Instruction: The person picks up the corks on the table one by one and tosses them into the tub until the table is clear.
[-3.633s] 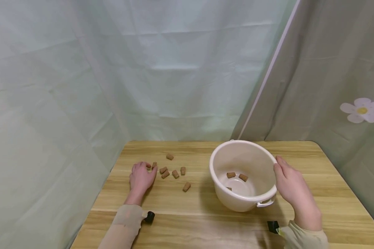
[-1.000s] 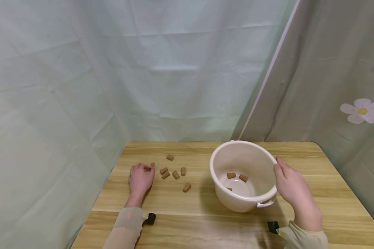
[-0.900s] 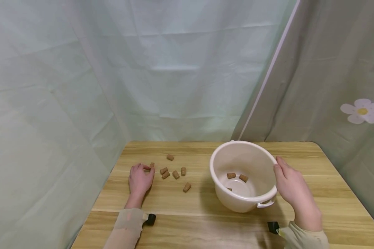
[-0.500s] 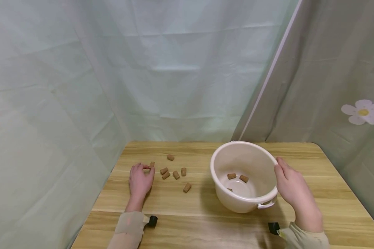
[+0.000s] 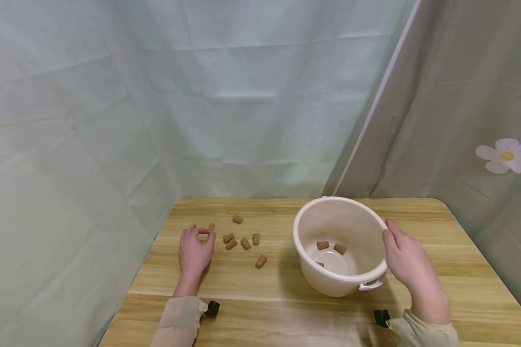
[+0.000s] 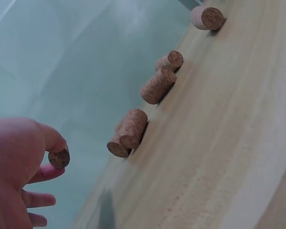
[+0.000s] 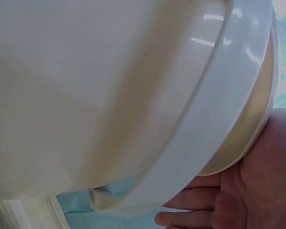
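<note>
My left hand [image 5: 195, 253] pinches a cork [image 6: 60, 158] between thumb and index finger at the left of the table; the other fingers stand apart from it in the left wrist view. To the right of this hand, several brown corks [image 5: 245, 243] lie loose on the wood. My right hand [image 5: 410, 258] grips the rim of a white bucket [image 5: 330, 279] at its right side, thumb on the rim. The bucket stands tilted towards me, with corks [image 5: 339, 248] on its inner bottom. In the right wrist view the fingers [image 7: 190, 217] reach past the bucket's edge.
A handle [image 5: 371, 285] hangs at the bucket's near right side. The wooden table [image 5: 252, 318] ends at the back against a pale curtain [image 5: 243, 120]. A grey curtain with flowers [image 5: 505, 155] hangs on the right. Black wrist cameras [image 5: 212, 309] sit by both sleeves.
My left hand has closed its thumb and index finger on the cork and shifted it slightly left and away from me. The right hand and the bucket have stayed in place.
</note>
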`<control>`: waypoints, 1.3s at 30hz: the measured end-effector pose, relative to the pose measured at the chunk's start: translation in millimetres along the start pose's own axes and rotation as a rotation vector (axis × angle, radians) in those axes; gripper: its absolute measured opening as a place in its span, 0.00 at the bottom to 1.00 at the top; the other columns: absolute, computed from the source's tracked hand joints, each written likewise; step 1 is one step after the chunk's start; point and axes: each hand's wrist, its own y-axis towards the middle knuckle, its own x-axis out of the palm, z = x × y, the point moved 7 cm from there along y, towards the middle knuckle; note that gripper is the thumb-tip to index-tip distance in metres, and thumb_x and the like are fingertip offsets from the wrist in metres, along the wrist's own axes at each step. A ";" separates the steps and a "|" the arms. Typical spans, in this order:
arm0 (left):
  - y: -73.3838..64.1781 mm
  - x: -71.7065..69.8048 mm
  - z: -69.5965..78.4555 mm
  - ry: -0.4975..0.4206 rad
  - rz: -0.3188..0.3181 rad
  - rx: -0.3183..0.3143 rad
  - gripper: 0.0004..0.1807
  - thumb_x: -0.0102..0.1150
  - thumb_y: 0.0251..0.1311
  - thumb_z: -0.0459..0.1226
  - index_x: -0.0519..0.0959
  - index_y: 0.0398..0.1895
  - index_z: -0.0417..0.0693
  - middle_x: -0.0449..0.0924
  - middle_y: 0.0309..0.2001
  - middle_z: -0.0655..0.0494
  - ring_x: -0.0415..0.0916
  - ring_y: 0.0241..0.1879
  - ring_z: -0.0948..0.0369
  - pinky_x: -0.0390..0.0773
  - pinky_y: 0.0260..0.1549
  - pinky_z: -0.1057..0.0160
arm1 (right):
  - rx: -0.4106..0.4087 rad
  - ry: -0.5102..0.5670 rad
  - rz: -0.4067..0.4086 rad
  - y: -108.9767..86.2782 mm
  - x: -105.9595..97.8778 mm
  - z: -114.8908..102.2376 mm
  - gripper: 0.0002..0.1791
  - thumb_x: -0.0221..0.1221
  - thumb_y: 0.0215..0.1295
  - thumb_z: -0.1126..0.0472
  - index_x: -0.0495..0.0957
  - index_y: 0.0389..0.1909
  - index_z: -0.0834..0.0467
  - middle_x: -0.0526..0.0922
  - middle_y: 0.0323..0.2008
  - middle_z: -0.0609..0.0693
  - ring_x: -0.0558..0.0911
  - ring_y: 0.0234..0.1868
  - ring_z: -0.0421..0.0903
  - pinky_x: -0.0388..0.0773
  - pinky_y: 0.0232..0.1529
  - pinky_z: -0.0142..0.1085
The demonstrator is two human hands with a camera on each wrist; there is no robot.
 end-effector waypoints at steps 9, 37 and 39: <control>3.1 -1.7 7.4 -0.020 -0.006 0.023 0.20 0.63 0.73 0.47 0.81 0.50 0.36 0.67 0.75 0.31 0.50 0.80 0.33 0.51 0.77 0.32 | 0.004 0.001 -0.005 0.3 -0.2 2.1 0.39 0.29 0.88 0.43 0.54 0.82 0.71 0.57 0.79 0.73 0.59 0.76 0.78 0.57 0.72 0.73; -7.2 -6.1 52.5 -0.144 -0.057 0.100 0.16 0.67 0.72 0.43 0.82 0.49 0.37 0.67 0.76 0.35 0.50 0.81 0.37 0.47 0.80 0.38 | -0.004 -0.005 -0.003 0.3 -0.9 0.3 0.38 0.29 0.88 0.44 0.54 0.81 0.71 0.57 0.79 0.72 0.60 0.77 0.77 0.57 0.72 0.72; -9.3 -7.2 57.7 -0.156 -0.059 0.116 0.15 0.67 0.72 0.42 0.83 0.49 0.37 0.67 0.76 0.35 0.50 0.81 0.36 0.47 0.80 0.38 | -0.006 -0.008 -0.004 1.1 -1.2 0.8 0.38 0.29 0.88 0.45 0.54 0.81 0.71 0.57 0.79 0.72 0.60 0.77 0.77 0.57 0.72 0.72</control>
